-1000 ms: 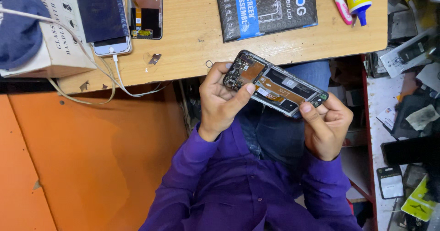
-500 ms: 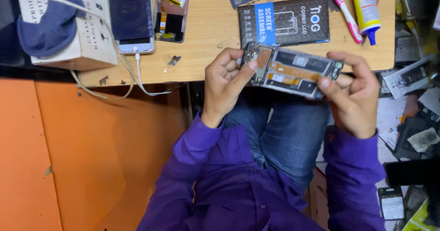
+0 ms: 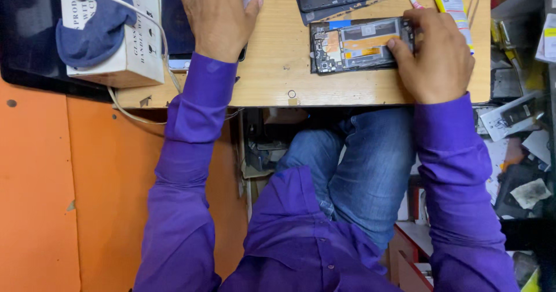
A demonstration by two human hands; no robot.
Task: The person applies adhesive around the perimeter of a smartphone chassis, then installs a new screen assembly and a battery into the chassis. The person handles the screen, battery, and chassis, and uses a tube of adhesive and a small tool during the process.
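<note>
Pressing the opened phone (image 3: 360, 45) flat on the table (image 3: 278, 66), its length running left-right, we pinch its right end with our right hand (image 3: 434, 52), while our left hand (image 3: 217, 14) lies spread well apart.

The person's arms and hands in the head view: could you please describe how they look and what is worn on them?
Both arms wear long purple shirt sleeves with buttoned cuffs at the wrists. The left hand and right hand are bare: no gloves, rings or watch visible.

Right hand (image 3: 435, 54) presses opened phone (image 3: 359, 45) on table (image 3: 278, 72); left hand (image 3: 215, 15) perhaps covers another.
</note>
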